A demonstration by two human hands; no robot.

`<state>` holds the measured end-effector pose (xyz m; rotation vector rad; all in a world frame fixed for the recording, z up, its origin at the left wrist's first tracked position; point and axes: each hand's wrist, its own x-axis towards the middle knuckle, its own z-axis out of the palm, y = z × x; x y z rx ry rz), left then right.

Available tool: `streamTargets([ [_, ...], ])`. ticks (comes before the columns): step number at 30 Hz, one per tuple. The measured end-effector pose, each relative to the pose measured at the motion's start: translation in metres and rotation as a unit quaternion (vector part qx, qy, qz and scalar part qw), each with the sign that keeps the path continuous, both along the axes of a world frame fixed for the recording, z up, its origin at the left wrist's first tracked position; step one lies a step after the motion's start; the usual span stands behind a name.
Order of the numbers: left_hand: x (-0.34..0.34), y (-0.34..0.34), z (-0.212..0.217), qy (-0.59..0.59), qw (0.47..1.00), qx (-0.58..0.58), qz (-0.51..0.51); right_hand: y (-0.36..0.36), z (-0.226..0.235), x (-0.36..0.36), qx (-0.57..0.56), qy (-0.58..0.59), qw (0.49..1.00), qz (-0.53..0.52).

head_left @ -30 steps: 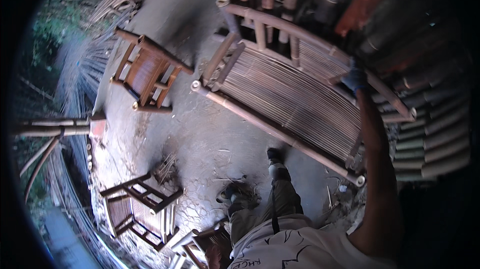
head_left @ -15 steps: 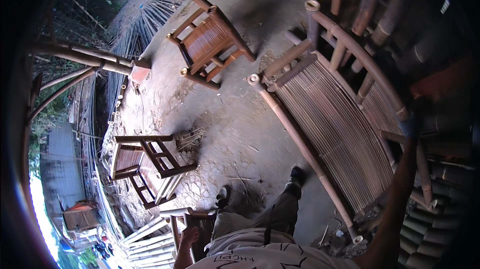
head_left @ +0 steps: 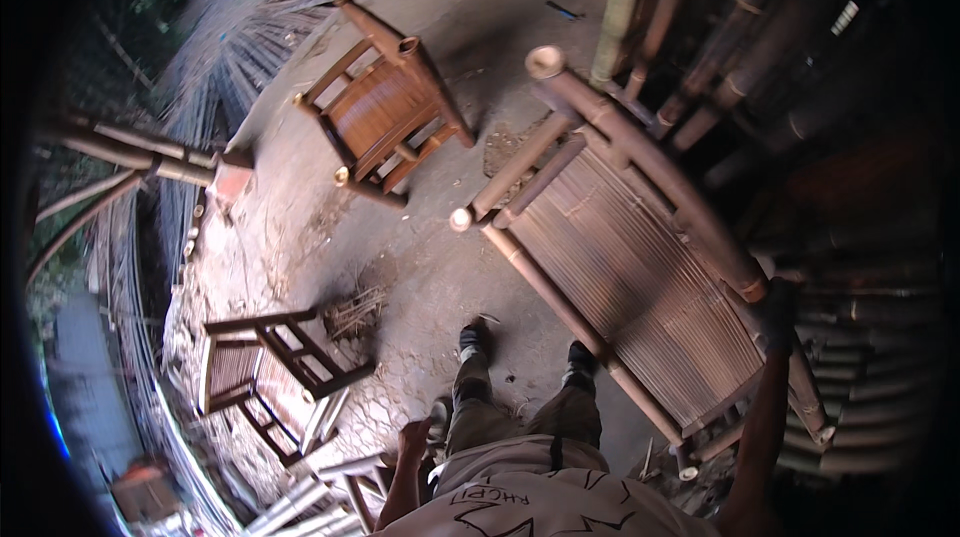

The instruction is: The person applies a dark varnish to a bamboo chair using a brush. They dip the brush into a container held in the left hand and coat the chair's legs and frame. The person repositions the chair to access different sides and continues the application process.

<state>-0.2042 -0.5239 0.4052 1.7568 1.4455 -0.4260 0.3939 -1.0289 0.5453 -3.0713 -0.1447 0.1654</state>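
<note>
A long bamboo bench [head_left: 630, 277] with a slatted seat and a thick round back rail [head_left: 660, 187] stands at my right. Its back rail leans toward me over the seat. My right hand [head_left: 776, 315] is closed around the near end of that rail; shadow hides the single fingers. My left hand [head_left: 412, 440] hangs low by my left leg, fingers curled in, with nothing visible in it. A bamboo chair [head_left: 385, 107] stands farther off, left of the bench's far end.
Another bamboo chair [head_left: 280, 367] sits at the left in sunlight, with a twig heap [head_left: 355, 312] beside it. Bamboo poles [head_left: 670, 27] lean at the far right. Cut bamboo [head_left: 860, 377] is stacked behind the bench. Long thin strips [head_left: 220, 67] lie in piles far left.
The bench has shifted toward me and left, and its back rail tips farther forward, with my right hand on it. My feet have stepped, and my left hand has moved slightly forward.
</note>
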Motion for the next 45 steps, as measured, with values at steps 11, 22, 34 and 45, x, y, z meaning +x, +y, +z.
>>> streamTargets([
  [11,0.386,0.033,0.071,-0.439,0.610,-0.652,0.101,0.046,0.021,-0.276,0.121,-0.009,0.992,0.037],
  [22,0.241,0.072,0.037,-0.286,0.808,-0.416,0.304,0.026,-0.210,-0.284,-0.011,0.028,0.997,0.068],
  [34,0.119,0.115,-0.027,-0.309,0.783,-0.405,0.358,0.134,-0.298,-0.223,-0.354,0.112,0.858,0.354],
  [45,0.114,0.271,-0.077,-0.366,0.770,-0.432,0.292,0.264,-0.299,-0.204,0.007,0.148,0.988,-0.038],
])
